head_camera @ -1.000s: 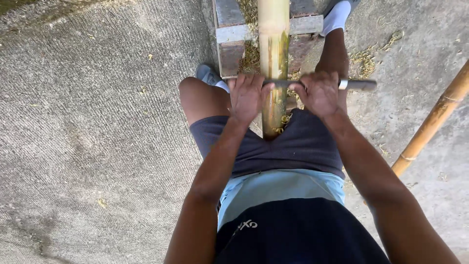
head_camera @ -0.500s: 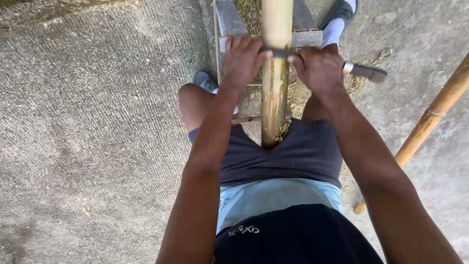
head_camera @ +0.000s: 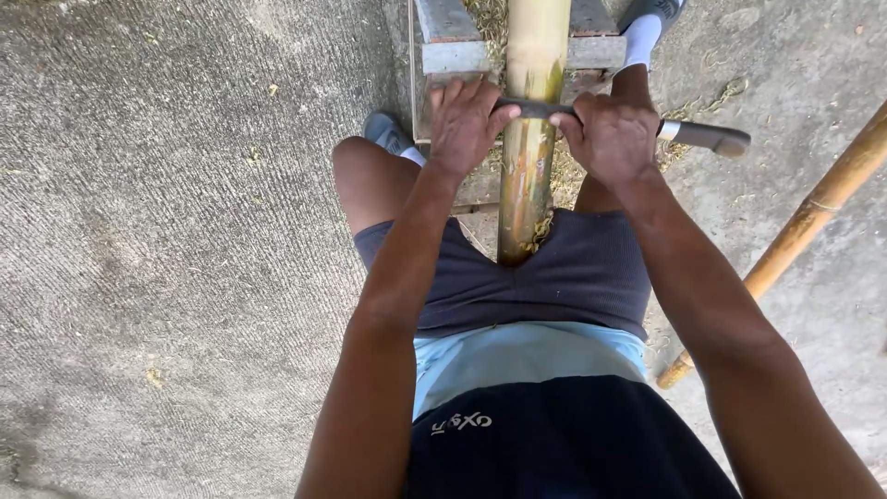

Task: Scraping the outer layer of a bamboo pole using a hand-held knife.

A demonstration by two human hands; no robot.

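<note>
Since the earlier frame, both hands slid the dark metal blade (head_camera: 536, 108) farther up the yellow-green bamboo pole (head_camera: 528, 157), away from the lap. Left hand (head_camera: 465, 125) closed on the blade's end left of the pole; right hand (head_camera: 610, 137) fisted round the handle, right of it. Arms nearly straight. Best kept level, pressure even.

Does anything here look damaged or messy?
Yes: the bamboo pole is scraped patchy, green skin partly gone, under the knife held by left hand and right hand. Shavings litter the wooden frame.
</note>
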